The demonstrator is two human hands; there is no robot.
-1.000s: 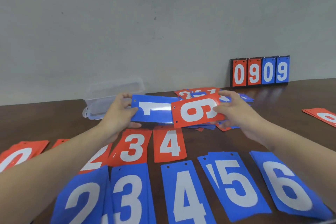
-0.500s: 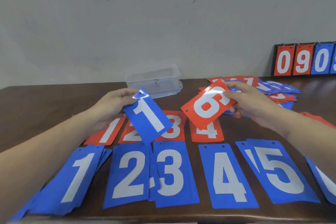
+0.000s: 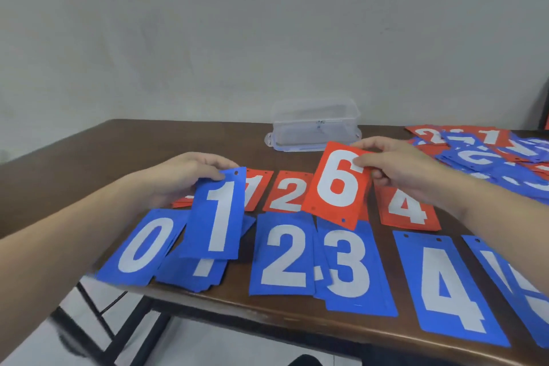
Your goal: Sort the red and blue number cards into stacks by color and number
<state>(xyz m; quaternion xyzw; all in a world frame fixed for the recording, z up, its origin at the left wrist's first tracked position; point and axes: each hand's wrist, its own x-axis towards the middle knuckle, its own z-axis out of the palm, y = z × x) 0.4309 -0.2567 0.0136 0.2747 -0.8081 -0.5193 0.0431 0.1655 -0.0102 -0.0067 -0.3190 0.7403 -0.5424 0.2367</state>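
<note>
Our left hand (image 3: 181,177) pinches blue 1 card (image 3: 215,217) over the blue 1 stack (image 3: 193,272); our right hand (image 3: 401,166) pinches red 6 card (image 3: 338,184), right of that stack.

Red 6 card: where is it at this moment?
In the head view, the right hand pinches the red 6 card by its top edge right of centre, in front of the clear plastic box, between the red 2 and red 4 stacks.
</note>
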